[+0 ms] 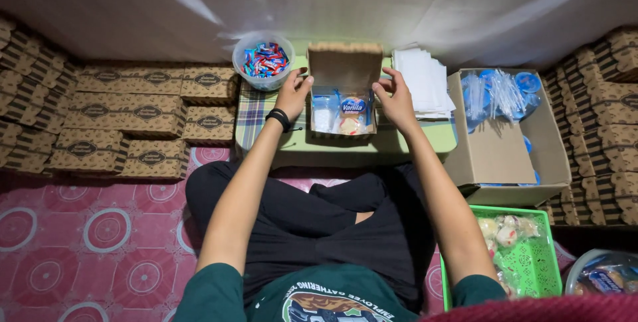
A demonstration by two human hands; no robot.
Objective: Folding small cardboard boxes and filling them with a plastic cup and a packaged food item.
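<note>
An open brown snack box (345, 69) stands on a low green table (372, 148), its lid raised toward the wall. Inside lie a clear plastic cup, a blue-lidded small tub and a wrapped pastry. My left hand (293, 94), with a black band on the wrist, grips the box's left wall. On the other side my right hand (397, 101) holds the right wall. Both hands touch the box only at its edges.
A clear tub of wrapped candies (264, 61) sits left of the box, a stack of white napkins (423, 81) to its right. A cardboard carton (495, 152) with blue-lidded cups and plastic cutlery, a green basket (528, 262) of pastries, and stacks of closed brown boxes (126, 119) surround me.
</note>
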